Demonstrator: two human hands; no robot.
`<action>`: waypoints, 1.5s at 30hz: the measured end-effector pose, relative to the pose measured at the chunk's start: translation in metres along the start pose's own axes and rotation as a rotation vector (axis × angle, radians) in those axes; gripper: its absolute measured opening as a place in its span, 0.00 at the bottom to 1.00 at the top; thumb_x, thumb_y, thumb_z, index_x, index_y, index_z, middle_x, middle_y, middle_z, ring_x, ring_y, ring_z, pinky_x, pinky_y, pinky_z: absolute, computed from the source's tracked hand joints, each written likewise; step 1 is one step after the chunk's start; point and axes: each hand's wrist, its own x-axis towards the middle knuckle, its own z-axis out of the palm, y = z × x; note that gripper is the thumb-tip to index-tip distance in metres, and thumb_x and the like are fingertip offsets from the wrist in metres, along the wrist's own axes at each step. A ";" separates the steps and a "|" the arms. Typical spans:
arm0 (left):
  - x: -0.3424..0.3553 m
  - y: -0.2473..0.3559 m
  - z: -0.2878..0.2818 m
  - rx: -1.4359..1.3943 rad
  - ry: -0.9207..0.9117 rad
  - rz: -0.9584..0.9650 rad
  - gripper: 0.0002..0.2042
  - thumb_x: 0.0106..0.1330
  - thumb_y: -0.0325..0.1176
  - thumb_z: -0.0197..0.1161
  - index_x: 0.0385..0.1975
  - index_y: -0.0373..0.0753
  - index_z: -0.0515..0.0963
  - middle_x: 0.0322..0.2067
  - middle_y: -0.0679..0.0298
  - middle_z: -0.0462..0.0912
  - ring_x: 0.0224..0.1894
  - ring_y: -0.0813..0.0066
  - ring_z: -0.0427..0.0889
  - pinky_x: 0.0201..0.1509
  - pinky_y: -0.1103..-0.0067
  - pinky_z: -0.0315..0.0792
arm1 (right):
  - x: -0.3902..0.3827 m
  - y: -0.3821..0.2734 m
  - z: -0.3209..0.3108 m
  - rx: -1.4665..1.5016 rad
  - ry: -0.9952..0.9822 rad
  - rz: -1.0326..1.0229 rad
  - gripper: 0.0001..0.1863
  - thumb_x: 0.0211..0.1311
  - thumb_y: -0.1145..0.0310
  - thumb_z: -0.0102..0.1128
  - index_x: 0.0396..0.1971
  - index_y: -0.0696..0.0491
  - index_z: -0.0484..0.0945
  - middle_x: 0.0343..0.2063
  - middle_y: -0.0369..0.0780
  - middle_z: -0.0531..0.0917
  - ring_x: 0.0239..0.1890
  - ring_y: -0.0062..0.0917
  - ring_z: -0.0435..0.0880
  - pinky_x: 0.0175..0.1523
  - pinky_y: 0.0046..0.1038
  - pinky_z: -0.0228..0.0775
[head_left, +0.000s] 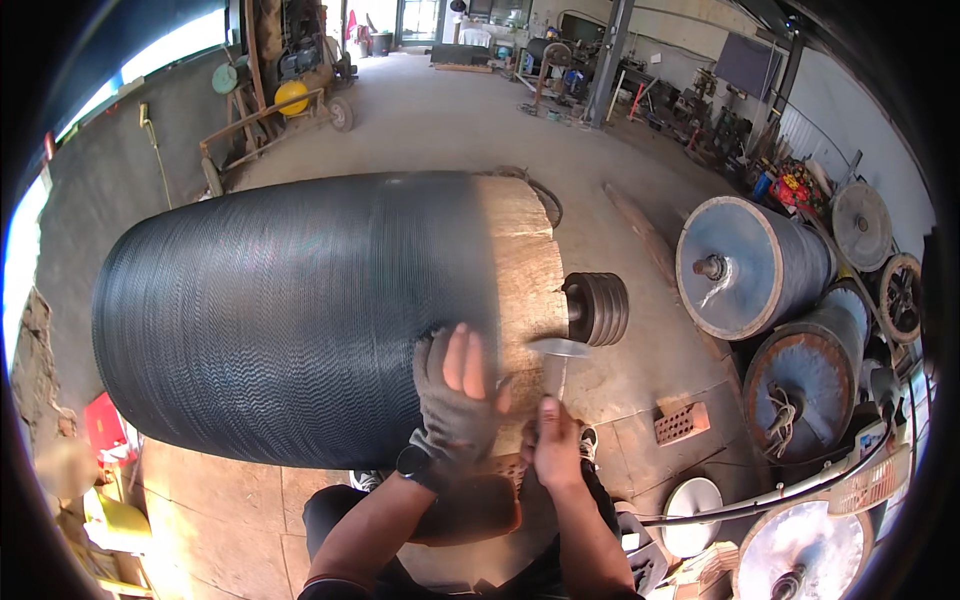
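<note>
A large barrel-shaped roller with a dark, finely ridged surface lies across in front of me. Its right end has a bare tan band with a ragged edge. My left hand, in a grey glove that leaves fingers bare, rests with fingers stretched on the dark surface by that band. My right hand is wrapped round the handle of a hammer. Its metal head, slightly blurred, stands over the tan band near the right edge. Part of the handle is hidden in my fist.
A grooved pulley juts from the roller's right end. Several metal-ended drums lie to the right, near a perforated brick. A wheeled frame stands far left; a yellow container is at lower left. A steel post rises behind.
</note>
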 end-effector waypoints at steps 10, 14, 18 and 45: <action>0.001 -0.002 0.016 0.067 0.066 -0.025 0.37 0.58 0.38 0.66 0.65 0.21 0.66 0.65 0.39 0.70 0.66 0.39 0.71 0.70 0.43 0.65 | 0.006 -0.016 0.004 -0.715 0.401 -0.861 0.13 0.81 0.63 0.49 0.43 0.60 0.69 0.16 0.43 0.75 0.17 0.34 0.77 0.24 0.37 0.68; 0.000 -0.002 0.019 0.053 0.112 -0.030 0.37 0.58 0.38 0.67 0.65 0.21 0.67 0.65 0.39 0.70 0.65 0.39 0.72 0.69 0.43 0.66 | 0.007 -0.036 0.006 -0.958 0.167 -0.694 0.14 0.76 0.64 0.56 0.43 0.61 0.70 0.21 0.57 0.81 0.23 0.59 0.82 0.27 0.51 0.73; 0.000 -0.002 0.020 0.054 0.138 -0.009 0.37 0.57 0.38 0.67 0.65 0.22 0.67 0.65 0.39 0.70 0.65 0.39 0.73 0.69 0.43 0.67 | -0.011 -0.033 0.007 -0.747 0.266 -0.795 0.14 0.78 0.63 0.55 0.39 0.61 0.71 0.18 0.53 0.80 0.20 0.52 0.81 0.25 0.47 0.71; -0.014 0.013 -0.045 -0.185 -0.121 0.017 0.26 0.60 0.34 0.73 0.58 0.36 0.74 0.56 0.54 0.77 0.59 0.43 0.75 0.66 0.56 0.71 | 0.009 0.022 -0.032 -0.448 0.212 -0.312 0.23 0.81 0.49 0.51 0.36 0.56 0.72 0.16 0.35 0.74 0.18 0.20 0.73 0.22 0.28 0.65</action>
